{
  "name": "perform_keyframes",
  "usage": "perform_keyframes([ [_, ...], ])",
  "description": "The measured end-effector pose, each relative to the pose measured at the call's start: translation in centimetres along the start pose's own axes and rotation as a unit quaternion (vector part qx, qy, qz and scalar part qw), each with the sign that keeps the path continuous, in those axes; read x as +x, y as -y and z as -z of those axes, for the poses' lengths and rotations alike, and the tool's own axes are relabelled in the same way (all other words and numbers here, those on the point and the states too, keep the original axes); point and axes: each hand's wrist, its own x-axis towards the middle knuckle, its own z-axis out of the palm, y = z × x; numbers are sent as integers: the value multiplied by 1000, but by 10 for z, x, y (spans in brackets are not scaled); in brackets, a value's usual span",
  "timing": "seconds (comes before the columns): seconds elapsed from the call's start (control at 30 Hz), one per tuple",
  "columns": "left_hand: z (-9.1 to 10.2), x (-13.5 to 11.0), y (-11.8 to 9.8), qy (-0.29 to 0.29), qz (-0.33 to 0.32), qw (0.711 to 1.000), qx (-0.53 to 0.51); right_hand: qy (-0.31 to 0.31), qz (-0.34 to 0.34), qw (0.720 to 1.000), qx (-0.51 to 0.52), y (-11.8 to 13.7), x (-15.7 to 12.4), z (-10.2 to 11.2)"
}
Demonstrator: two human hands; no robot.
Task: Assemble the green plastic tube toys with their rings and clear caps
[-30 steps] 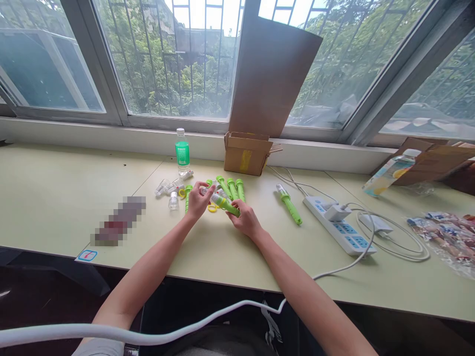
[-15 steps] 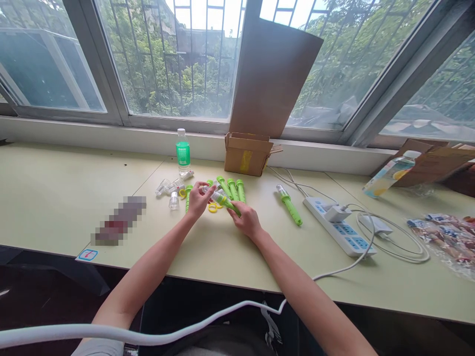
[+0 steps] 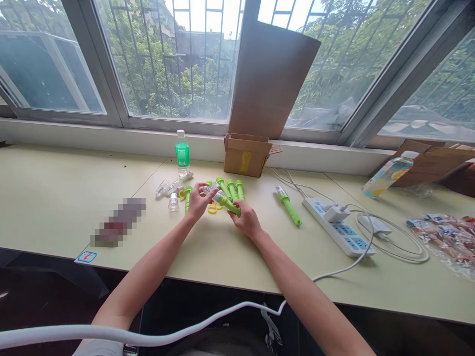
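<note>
A light stick [image 3: 224,200] with a green handle, a yellow ring and a clear ribbed cap is held between my hands, tilted above the table. My left hand [image 3: 198,203] is closed around its clear cap end. The fingers of my right hand [image 3: 246,220] grip the lower end of the green handle. Just behind lie several green handles [image 3: 231,190], partly hidden by my left hand and the stick. Loose yellow rings [image 3: 212,209] rest below the held stick. Several clear caps [image 3: 173,201] are scattered to the left. Another capped light stick [image 3: 288,205] lies apart on the right.
A green-labelled bottle [image 3: 182,155] and a cardboard box [image 3: 245,155] stand at the back. To the right are a power strip [image 3: 339,227] with cables, a second bottle [image 3: 389,175] and plastic-wrapped items [image 3: 445,237]. A white cable [image 3: 148,338] crosses in front of me.
The light stick stays in both hands at nearly the same spot. My right-hand fingers have shifted back slightly along the handle, showing more of it.
</note>
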Motion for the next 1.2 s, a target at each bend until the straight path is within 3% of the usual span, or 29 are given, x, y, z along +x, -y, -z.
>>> perform_keyframes([
  [0.3,2,2,0,11,4,1000,6,-10,8,998,-56,0,-1,1],
  [0.63,2,4,7,10,16,1000,-17,2,2,1000,-14,-4,1,-1],
  [0.87,-1,3,6,19,18,999,-44,12,-2,998,-60,-1,0,1],
  [1.2,-2,2,8,30,19,998,-49,12,-7,1000,-1,-1,1,1],
])
